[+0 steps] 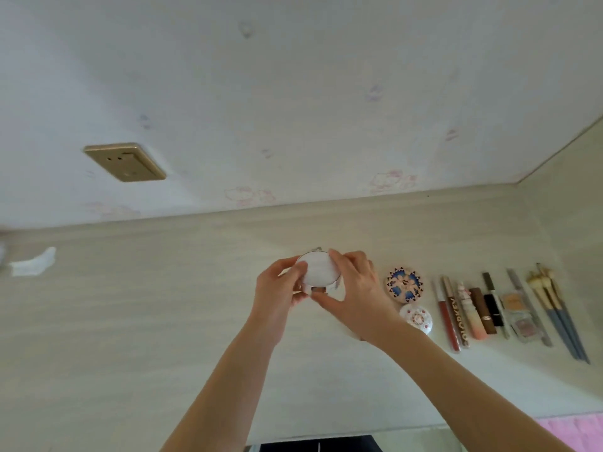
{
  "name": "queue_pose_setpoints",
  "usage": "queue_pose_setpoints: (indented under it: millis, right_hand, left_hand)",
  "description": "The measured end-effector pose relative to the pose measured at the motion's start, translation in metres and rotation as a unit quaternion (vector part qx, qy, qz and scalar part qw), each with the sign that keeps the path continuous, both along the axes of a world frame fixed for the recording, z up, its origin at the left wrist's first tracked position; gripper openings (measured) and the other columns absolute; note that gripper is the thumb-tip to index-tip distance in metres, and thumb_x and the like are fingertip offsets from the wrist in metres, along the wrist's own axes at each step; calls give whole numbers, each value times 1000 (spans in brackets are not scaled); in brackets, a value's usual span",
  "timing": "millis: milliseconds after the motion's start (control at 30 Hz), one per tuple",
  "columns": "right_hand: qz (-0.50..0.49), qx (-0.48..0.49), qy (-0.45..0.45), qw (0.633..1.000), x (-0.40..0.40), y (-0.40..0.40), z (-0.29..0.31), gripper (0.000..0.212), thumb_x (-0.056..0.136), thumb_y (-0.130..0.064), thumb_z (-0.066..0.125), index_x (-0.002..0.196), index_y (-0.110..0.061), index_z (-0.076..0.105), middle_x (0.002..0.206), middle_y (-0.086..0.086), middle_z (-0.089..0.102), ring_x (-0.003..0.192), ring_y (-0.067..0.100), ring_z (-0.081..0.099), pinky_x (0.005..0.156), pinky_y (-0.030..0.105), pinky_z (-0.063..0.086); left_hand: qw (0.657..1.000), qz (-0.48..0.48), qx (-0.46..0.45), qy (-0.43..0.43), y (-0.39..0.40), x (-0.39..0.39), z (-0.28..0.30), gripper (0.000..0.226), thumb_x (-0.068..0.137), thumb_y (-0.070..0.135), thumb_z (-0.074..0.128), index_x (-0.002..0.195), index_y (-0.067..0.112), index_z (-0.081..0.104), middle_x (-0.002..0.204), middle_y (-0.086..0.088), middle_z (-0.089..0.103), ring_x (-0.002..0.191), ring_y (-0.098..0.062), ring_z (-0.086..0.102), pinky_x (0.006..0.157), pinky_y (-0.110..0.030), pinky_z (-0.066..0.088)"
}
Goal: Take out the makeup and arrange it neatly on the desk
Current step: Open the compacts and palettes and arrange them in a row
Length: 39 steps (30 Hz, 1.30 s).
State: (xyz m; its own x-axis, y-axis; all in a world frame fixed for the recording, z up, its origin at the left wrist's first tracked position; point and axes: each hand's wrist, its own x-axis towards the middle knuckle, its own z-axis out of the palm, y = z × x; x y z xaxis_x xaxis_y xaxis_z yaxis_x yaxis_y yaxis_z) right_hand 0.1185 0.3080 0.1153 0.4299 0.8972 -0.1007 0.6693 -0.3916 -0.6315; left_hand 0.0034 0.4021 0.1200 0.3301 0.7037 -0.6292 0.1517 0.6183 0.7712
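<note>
Pale wallpapered wall [293,93] with faint pink cartoon prints fills the upper half; a gold rectangular wall socket [125,162] sits on it at left.

Light beige wood-grain bench [146,321] runs below the wall. A crumpled white scrap [32,262] lies at its far left.

Both forearms reach in from the bottom edge. Left hand [277,288] and right hand [355,291] meet at centre, fingers curled round a round white compact with a thin gold rim [318,268]. It is held between the two hands above the bench, flat face towards the camera. Whether its lid is open is unclear.

Right of the hands, on the bench: a round compact with blue and pink pattern [404,284]; nearer the camera, a round white compact with small red flowers [416,318]. Further right, a tidy row, side by side: lip gloss tubes [452,314], lipsticks [483,309], small eyeshadow pans [518,313], grey-handled makeup brushes [554,308].
</note>
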Motion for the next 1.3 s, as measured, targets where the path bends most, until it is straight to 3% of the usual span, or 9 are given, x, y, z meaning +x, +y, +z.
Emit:
queue_pose_setpoints:
  millis: [133,267,467,700,833,900,1033,1100,1300]
  right_hand:
    - [45,57,31,997,-25,14,23,64,76,-39,76,132,-18,52,110,-2,49,102,18,49,87,27,45]
    - [27,96,40,994,-61,29,37,55,79,-42,73,126,-18,58,103,-3,51,94,14,55,83,23,46]
    - [-33,107,48,993,-124,47,49,50,84,-46,64,126,-19,59,102,-8,52,93,4,52,79,9,38]
    - [-97,67,128,985,-201,58,47,43,83,-49,63,118,-25,57,110,-13,46,98,-2,50,76,7,40]
    - [-115,40,239,963,-224,65,50,40,82,-50,62,116,-28,55,120,-14,47,109,-1,53,92,22,47]
    - [-122,44,293,947,-228,68,56,40,84,-51,58,118,-29,55,122,-15,51,112,-2,53,94,25,49]
    - [-90,42,338,936,-226,74,62,38,89,-46,57,125,-32,54,124,-20,56,113,-6,54,85,16,48]
    - [-58,43,371,926,-220,77,60,34,89,-42,60,122,-34,56,121,-22,59,112,-4,56,90,20,47]
    - [12,52,378,924,-201,92,37,39,84,-40,61,121,-29,58,121,-16,63,111,3,61,92,30,51]
  left_hand:
    - [997,51,-20,-52,21,-39,25,18,89,20,64,93,4,72,93,-17,63,85,-25,57,75,-36,47]
    - [994,15,-36,-101,33,-77,50,30,94,29,57,77,8,70,94,-13,65,87,-22,63,88,-37,45]
    - [989,-50,-22,-135,42,-134,61,35,93,24,58,124,7,58,114,-9,69,111,-28,63,104,-44,43]
    - [985,-16,-46,-163,53,-190,60,39,90,19,62,124,3,55,118,-20,65,105,-33,67,88,-39,51]
    - [985,8,-54,-164,55,-210,58,53,80,28,68,125,4,53,118,-20,65,101,-35,67,79,-38,54]
    - [984,1,-54,-172,55,-218,55,52,82,28,66,125,3,53,120,-22,64,105,-37,65,82,-40,55]
    - [979,-29,-42,-197,53,-227,48,47,87,28,63,126,4,55,123,-24,61,113,-38,61,93,-46,52]
    - [974,-41,-37,-219,53,-229,43,47,87,28,64,128,5,55,125,-25,60,116,-39,58,98,-47,50]
    - [965,-74,16,-253,65,-232,9,42,89,14,58,131,10,55,127,-18,61,116,-34,60,89,-36,53]
